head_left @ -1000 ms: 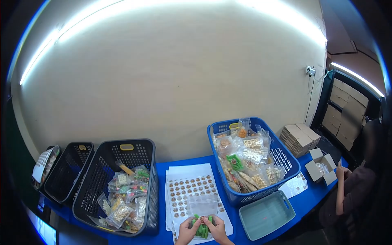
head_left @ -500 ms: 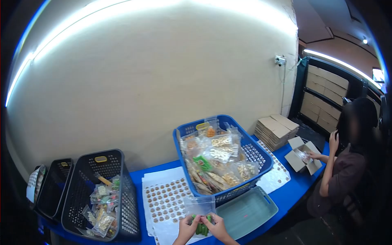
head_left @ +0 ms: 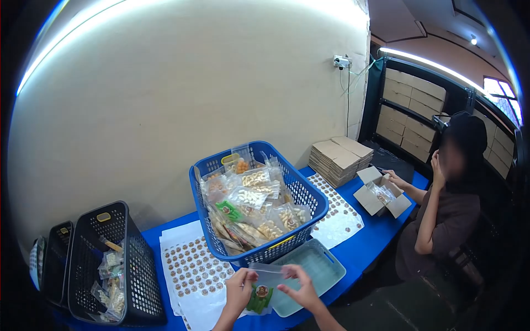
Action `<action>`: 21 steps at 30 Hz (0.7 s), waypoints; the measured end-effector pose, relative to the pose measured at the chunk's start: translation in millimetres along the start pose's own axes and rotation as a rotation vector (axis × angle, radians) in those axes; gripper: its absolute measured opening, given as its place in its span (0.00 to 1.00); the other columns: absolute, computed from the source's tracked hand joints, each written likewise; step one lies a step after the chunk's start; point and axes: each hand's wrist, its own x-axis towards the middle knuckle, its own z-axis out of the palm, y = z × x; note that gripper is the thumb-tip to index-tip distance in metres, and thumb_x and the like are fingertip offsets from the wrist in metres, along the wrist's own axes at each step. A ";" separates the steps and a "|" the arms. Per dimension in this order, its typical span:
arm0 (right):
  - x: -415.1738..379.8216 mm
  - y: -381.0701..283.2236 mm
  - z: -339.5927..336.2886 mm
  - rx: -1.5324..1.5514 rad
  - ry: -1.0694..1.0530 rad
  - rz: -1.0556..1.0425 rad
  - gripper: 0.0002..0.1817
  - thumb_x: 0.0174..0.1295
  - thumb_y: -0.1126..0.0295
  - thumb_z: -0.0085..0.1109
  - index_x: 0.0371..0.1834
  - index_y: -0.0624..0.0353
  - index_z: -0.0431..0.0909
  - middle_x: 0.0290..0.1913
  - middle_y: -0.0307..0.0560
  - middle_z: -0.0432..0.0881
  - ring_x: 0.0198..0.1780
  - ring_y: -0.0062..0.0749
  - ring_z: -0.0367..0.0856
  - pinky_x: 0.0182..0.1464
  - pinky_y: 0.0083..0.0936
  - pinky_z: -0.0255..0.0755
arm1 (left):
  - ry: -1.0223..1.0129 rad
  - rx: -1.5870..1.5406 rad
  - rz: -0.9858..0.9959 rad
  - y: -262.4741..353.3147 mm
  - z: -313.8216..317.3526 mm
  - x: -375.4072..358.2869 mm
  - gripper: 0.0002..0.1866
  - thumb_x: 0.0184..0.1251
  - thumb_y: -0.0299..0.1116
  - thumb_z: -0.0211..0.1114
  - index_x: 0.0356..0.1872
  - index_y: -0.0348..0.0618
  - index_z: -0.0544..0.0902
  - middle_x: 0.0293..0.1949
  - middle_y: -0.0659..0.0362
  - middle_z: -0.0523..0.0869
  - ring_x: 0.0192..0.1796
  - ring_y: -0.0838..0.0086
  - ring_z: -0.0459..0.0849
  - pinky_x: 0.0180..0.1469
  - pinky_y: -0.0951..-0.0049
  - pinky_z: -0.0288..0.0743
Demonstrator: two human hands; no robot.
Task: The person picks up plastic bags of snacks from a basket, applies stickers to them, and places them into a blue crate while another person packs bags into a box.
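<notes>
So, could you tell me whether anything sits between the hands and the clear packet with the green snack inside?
Nothing visible does. Both the left hand and the right hand already grip the snack packet directly, holding it above the sticker sheets and the teal tray.

Blue basket (head_left: 309, 199): sat full of snack packets on the counter (head_left: 364, 243).
Black baskets (head_left: 132, 265): stood at left (one held packets).
Flat cartons (head_left: 338, 157): were stacked beside a seated person (head_left: 441, 220).
</notes>
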 end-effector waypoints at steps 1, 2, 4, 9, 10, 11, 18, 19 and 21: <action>4.8 -8.7 -12.5 -0.133 0.025 -0.043 0.23 0.44 0.62 0.66 0.43 0.57 0.71 0.37 0.40 0.76 0.35 0.26 0.73 0.43 0.24 0.64 | -0.083 0.059 0.016 13.3 1.1 1.2 0.05 0.57 0.25 0.53 0.27 0.37 0.76 0.25 0.55 0.79 0.28 0.69 0.80 0.31 0.75 0.72; 9.3 -19.1 -20.9 -0.266 0.049 -0.086 0.22 0.42 0.63 0.67 0.41 0.57 0.72 0.36 0.39 0.75 0.34 0.26 0.73 0.42 0.23 0.65 | -0.151 0.080 0.081 13.1 6.5 0.1 0.04 0.56 0.25 0.53 0.27 0.37 0.76 0.25 0.55 0.78 0.28 0.67 0.80 0.30 0.75 0.71; 11.7 -24.4 -18.1 -0.351 -0.020 -0.183 0.14 0.47 0.64 0.62 0.34 0.58 0.74 0.29 0.42 0.74 0.30 0.33 0.73 0.36 0.27 0.63 | -0.283 0.120 0.211 10.1 17.7 -3.6 0.04 0.55 0.24 0.53 0.27 0.37 0.76 0.25 0.55 0.78 0.28 0.65 0.80 0.29 0.74 0.71; 13.0 -12.9 10.7 -0.209 -0.095 -0.160 0.09 0.53 0.68 0.55 0.22 0.61 0.71 0.24 0.46 0.72 0.28 0.43 0.73 0.31 0.33 0.63 | -0.058 0.120 0.018 6.7 19.0 -12.5 0.04 0.54 0.27 0.56 0.25 0.40 0.78 0.21 0.56 0.78 0.23 0.65 0.77 0.27 0.71 0.68; 11.5 -11.9 17.1 -0.170 -0.094 -0.151 0.09 0.53 0.68 0.55 0.22 0.61 0.71 0.23 0.46 0.72 0.28 0.44 0.72 0.30 0.33 0.63 | -0.009 0.141 0.049 1.1 16.2 -15.0 0.05 0.55 0.28 0.57 0.24 0.40 0.78 0.21 0.57 0.78 0.22 0.65 0.77 0.27 0.71 0.67; 10.5 -9.1 23.5 -0.130 -0.098 -0.148 0.10 0.53 0.67 0.55 0.22 0.62 0.70 0.22 0.46 0.71 0.25 0.43 0.72 0.28 0.32 0.64 | 0.042 0.164 0.082 -3.5 12.2 -16.8 0.06 0.55 0.29 0.57 0.23 0.40 0.78 0.20 0.57 0.78 0.22 0.66 0.76 0.26 0.72 0.66; 2.5 -23.2 45.0 0.080 -0.279 -0.071 0.10 0.54 0.71 0.55 0.22 0.65 0.68 0.22 0.46 0.70 0.22 0.31 0.72 0.27 0.24 0.65 | 0.342 0.343 0.131 -4.2 -24.8 -22.6 0.09 0.55 0.31 0.59 0.19 0.41 0.77 0.19 0.58 0.78 0.22 0.65 0.75 0.26 0.70 0.63; 0.6 -26.0 48.8 0.124 -0.294 -0.060 0.10 0.54 0.71 0.55 0.22 0.65 0.68 0.23 0.46 0.71 0.23 0.30 0.72 0.28 0.23 0.66 | 0.380 0.347 0.104 -7.5 -31.6 -23.1 0.09 0.55 0.31 0.59 0.19 0.41 0.77 0.19 0.58 0.78 0.22 0.65 0.75 0.26 0.69 0.63; -3.0 -22.8 52.6 0.161 -0.384 -0.055 0.09 0.54 0.72 0.55 0.23 0.66 0.68 0.24 0.46 0.72 0.24 0.29 0.72 0.29 0.22 0.66 | 0.501 0.339 0.114 -16.2 -42.3 -24.9 0.08 0.56 0.31 0.57 0.21 0.40 0.77 0.20 0.57 0.78 0.23 0.65 0.75 0.28 0.69 0.63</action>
